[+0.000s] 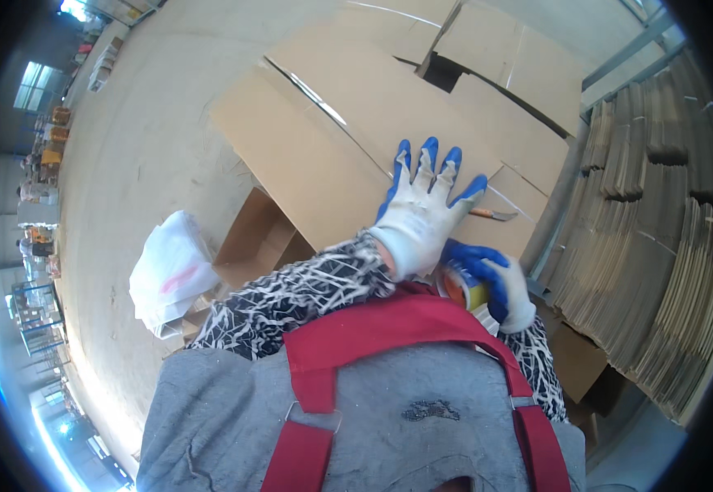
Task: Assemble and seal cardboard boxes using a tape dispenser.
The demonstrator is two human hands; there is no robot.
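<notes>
My left hand point(423, 209), in a white glove with blue fingertips, lies with fingers spread on a large flat piece of brown cardboard point(323, 156). Close to my body, my right hand point(500, 283), gloved the same way, curls around a roll of tape point(473, 293) with a yellow and orange inner ring. Part of the roll is hidden by the fingers and the red apron. A small knife point(494, 214) with an orange handle and a curved blade rests on the cardboard, just right of my left thumb.
An open carton point(258, 234) stands on the floor at left, with a white plastic bag point(172, 275) beside it. Tall stacks of folded cardboard point(643, 221) line the right side, behind a metal rail point(631, 61). More cardboard flaps point(500, 53) with a dark gap lie at the far end.
</notes>
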